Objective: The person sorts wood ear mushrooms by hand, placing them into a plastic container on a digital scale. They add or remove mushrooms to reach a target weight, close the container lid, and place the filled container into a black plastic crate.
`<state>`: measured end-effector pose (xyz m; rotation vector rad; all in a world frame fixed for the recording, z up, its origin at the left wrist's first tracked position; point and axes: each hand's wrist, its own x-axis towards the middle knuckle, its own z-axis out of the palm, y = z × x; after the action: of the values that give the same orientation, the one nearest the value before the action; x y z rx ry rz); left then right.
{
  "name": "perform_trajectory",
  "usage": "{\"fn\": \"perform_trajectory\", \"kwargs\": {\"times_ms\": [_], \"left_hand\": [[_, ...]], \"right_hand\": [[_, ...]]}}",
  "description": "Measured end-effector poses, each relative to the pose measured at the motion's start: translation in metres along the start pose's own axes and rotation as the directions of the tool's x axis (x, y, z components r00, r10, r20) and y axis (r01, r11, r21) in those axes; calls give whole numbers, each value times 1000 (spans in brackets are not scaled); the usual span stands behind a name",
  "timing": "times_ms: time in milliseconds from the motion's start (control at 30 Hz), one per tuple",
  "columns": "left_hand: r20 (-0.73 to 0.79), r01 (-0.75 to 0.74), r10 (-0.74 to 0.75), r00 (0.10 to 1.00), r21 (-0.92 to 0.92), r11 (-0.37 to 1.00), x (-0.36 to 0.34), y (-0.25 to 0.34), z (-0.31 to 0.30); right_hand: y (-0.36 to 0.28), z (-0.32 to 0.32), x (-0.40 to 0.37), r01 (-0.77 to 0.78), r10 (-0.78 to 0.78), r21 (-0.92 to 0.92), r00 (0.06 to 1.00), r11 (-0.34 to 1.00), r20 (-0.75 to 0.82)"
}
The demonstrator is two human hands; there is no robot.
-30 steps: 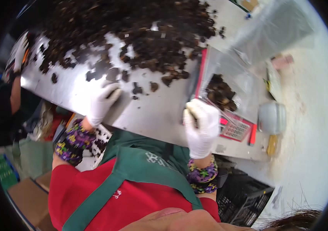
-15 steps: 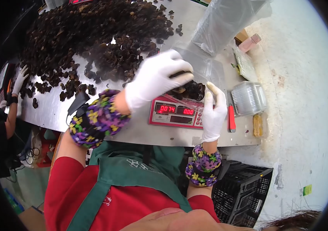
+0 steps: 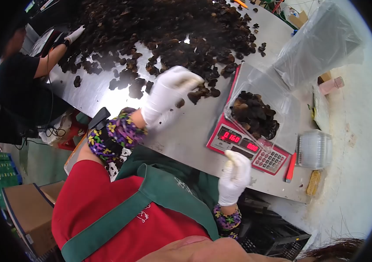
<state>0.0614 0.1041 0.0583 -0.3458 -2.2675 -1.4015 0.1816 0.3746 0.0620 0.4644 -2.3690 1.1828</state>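
Observation:
My left hand (image 3: 167, 95), in a white glove, is over the table beside loose wood ear mushrooms (image 3: 203, 92). Its fingers reach forward, slightly bent, and no held piece shows; the thumb is partly hidden. In front of the scale hangs my right hand (image 3: 234, 178), also gloved, with loosely bent fingers and nothing in them. A clear plastic box (image 3: 285, 114) holding dark wood ear mushrooms (image 3: 255, 114) rests on the red digital scale (image 3: 214, 140), whose left display reads 0.160.
A large mushroom heap (image 3: 151, 26) covers the table's far side. Right of the scale are a red-handled tool (image 3: 290, 168), stacked clear containers (image 3: 314, 149) and a yellow brush (image 3: 313, 182). A plastic bag (image 3: 317, 43) stands behind. A co-worker's gloved hand (image 3: 76, 34) is at far left.
My left hand has left the box and moved to the loose mushrooms. My right hand has withdrawn from the box toward me. The scale reading went from 0.074 to 0.160. The view has shifted.

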Motion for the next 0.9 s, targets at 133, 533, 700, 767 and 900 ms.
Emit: {"fn": "perform_trajectory", "kwargs": {"times_ms": [133,533,700,767,900], "left_hand": [[-200,242,-200,959,211,947,-22,-88,-39],[51,59,-78,996,299,952,-8,-88,-26],[-8,59,-62,998,454,889,-20,-101,-48],[2,32,-38,999,517,855,-13,-117,-51],[250,-213,77,965,580,786,-7,-131,-49]], "right_hand": [[-4,52,-10,-9,-14,135,985,991,173],[4,134,-4,-110,53,160,944,981,325],[10,150,10,-69,31,134,963,989,266],[16,157,10,-64,30,120,962,991,271],[19,159,9,-24,-6,114,967,993,256]]}}
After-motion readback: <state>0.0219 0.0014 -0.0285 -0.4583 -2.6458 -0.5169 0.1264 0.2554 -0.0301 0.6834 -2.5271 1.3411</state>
